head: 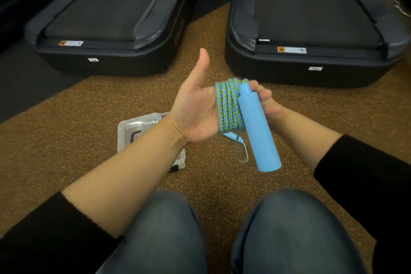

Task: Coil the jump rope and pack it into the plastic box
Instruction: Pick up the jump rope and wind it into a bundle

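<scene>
Speckled floor (89, 118); braided rope (229, 104) coils round left hand (195, 109) beside smooth cylindrical handle (258, 131).

Braided cloth rope (229, 104), smooth matt plastic handle (258, 131), speckled rough floor (89, 118).

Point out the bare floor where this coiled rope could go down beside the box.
Widest bare floor: left of the plastic box, up to the left treadmill. A second patch lies right of the box, under the hanging blue handle, ahead of the knees. The strip between left and right treadmill is narrow. Crowded: the left forearm crosses over the box.
</scene>
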`<state>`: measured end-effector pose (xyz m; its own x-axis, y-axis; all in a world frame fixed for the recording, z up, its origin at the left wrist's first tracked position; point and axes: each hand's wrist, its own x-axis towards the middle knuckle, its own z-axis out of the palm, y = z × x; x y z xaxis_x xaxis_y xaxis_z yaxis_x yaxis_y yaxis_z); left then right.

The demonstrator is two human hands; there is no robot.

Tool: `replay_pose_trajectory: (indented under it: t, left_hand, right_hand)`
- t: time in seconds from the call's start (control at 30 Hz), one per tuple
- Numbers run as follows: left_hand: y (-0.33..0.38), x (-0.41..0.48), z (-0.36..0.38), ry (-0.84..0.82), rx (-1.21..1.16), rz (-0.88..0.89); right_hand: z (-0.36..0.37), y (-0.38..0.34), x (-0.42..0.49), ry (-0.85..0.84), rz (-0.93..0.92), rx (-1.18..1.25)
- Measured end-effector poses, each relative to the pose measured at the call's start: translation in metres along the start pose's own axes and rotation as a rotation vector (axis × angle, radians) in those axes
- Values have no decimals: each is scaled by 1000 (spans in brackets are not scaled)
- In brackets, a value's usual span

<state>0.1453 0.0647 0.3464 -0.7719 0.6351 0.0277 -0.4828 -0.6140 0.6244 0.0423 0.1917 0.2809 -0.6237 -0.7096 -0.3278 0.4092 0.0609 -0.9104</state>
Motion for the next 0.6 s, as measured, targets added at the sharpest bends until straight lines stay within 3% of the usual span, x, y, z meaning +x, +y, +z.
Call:
replay_pose_trajectory:
  t: [0.17, 0.23, 0.33, 0.5, 0.6]
  left_hand:
    - [6, 2, 2, 82, -43, 132]
    - [7, 3, 3, 82, -69, 165]
    - [9, 5, 4, 86, -55, 198]
    - [14, 9, 1, 180, 14, 252]
    - [19, 10, -3, 252, 24, 290]
  right_hand:
    - [12, 22, -4, 44, 83, 240]
    - [18, 29, -13, -69, 148, 246]
    - [25, 42, -25, -98, 191, 63]
    - [36, 51, -50, 64, 224, -333]
    - [40, 43, -65, 208, 117, -603]
